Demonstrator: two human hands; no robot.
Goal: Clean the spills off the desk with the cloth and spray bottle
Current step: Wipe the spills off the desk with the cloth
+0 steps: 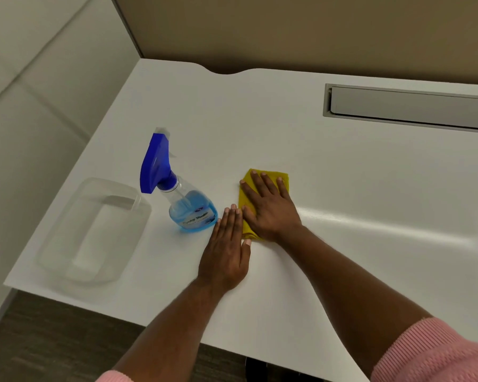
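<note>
Left hand (pixel 226 252) flat on desk (pixel 342 166), right hand (pixel 271 208) spread flat on folded yellow cloth (pixel 283 175)

Two bare forearms, no watch or rings. Left hand (pixel 223 252) and right hand (pixel 271 208): short, pale nails. Pink ribbed-knit sleeves (pixel 436 354), pushed up above the forearms.

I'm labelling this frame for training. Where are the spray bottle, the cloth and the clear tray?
spray bottle (pixel 191 213): head view, on the lower body holding blue liquid.
cloth (pixel 271 174): head view, on the far edge beyond the fingertips.
clear tray (pixel 66 260): head view, on the near-left rim.
</note>
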